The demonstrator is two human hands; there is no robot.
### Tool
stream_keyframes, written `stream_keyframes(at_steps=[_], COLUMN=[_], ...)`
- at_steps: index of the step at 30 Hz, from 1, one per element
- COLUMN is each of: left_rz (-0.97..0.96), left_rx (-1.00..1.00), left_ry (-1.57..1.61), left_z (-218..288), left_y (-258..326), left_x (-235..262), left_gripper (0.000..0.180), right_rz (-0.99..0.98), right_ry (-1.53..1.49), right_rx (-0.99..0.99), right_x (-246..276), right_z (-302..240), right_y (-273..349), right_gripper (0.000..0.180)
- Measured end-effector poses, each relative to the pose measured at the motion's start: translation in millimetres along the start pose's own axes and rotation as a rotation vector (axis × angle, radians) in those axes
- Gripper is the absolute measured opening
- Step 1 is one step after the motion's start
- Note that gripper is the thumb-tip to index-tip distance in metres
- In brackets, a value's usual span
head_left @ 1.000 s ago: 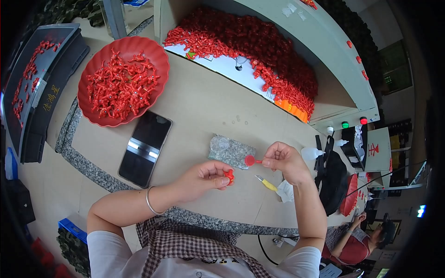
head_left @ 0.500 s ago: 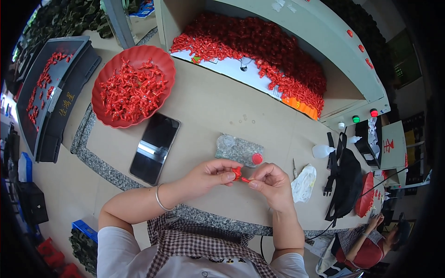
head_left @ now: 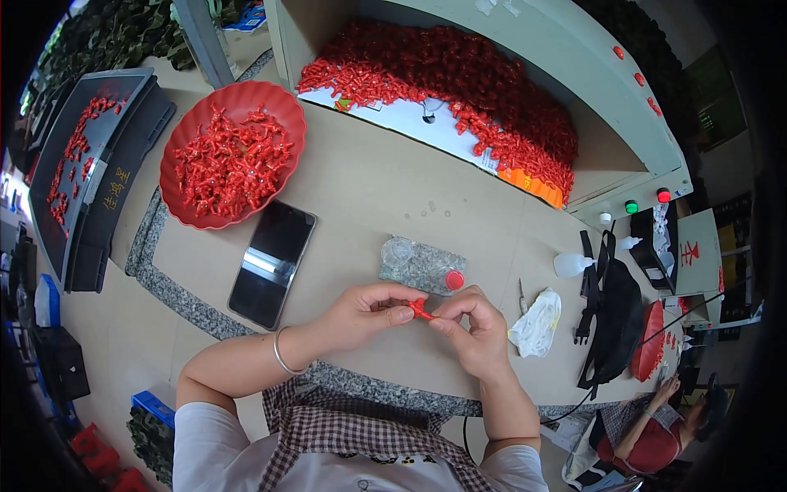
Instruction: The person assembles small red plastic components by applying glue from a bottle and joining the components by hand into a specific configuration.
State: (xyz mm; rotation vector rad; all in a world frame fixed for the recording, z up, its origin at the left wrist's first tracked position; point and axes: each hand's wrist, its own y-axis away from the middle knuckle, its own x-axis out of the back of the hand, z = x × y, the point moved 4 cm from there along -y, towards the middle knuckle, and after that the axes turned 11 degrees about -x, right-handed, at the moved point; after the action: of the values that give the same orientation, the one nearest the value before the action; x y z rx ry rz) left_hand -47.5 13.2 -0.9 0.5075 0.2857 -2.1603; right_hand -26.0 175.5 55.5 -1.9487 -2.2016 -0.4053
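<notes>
Between the fingertips of my left hand [head_left: 366,313] is a small glossy red plastic piece [head_left: 420,309], its kind too small to make out. My right hand [head_left: 475,330] pinches the slim right end, where a second red part meets it; whether the two are fixed together I cannot tell. Both hands are closed, just above the table near its front edge. Right beyond them lies a speckled grey stone slab [head_left: 414,266], bearing a small clear round dish [head_left: 398,251] and a red round cap [head_left: 454,280].
A red scalloped bowl [head_left: 169,184] of similar red pieces and a phone [head_left: 272,264] are at left, beside a grey bin [head_left: 98,205]. A cabinet [head_left: 594,193] heaped with red parts stands behind. White cloth [head_left: 537,324], a squeeze bottle [head_left: 571,264] and black bag [head_left: 616,316] lie right; a co-worker sits beyond.
The red part in my right fingers has come up against the piece in my left; a small gap showed between them before. The view has shifted slightly.
</notes>
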Motion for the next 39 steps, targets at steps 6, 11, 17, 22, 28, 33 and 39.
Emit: stream_keyframes(at_steps=[6, 11, 17, 22, 28, 33, 39], left_rz=[0.025, 0.005, 0.059, 0.042, 0.059, 0.044, 0.037], left_rx=[-0.151, -0.275, -0.252, -0.291, -0.199, -0.251, -0.351], left_ry=[-0.158, -0.357, -0.342, -0.382, -0.237, -0.277, -0.335], left_z=[10.3, 18.4, 17.0, 19.7, 11.8, 16.1, 21.9], left_y=[-0.1, -0.5, 1.5, 2.6, -0.5, -0.5, 1.8], left_x=[1.9, 0.3, 1.1, 1.7, 4.8, 4.4, 3.0], left_gripper=[0.024, 0.024, 0.024, 0.025, 0.025, 0.024, 0.022], right_rz=[0.101, 0.136, 0.203, 0.226, 0.261, 0.316, 0.342], right_ry=[0.290, 0.360, 0.358, 0.356, 0.621, 0.606, 0.548], right_rx=[0.327, 0.411, 0.451, 0.483, 0.720, 0.727, 0.732], right_x=[-6.0, -9.8, -12.6, -13.0, -22.3, -22.6, -21.2], right_z=[-14.0, -11.5, -12.0, -12.1, -16.1, -16.7, -19.7], right_y=[-1.4, 1.6, 1.7, 3.1, 13.6, 13.9, 15.3], right_gripper=[0.018, 0.019, 0.020, 0.022, 0.022, 0.021, 0.022])
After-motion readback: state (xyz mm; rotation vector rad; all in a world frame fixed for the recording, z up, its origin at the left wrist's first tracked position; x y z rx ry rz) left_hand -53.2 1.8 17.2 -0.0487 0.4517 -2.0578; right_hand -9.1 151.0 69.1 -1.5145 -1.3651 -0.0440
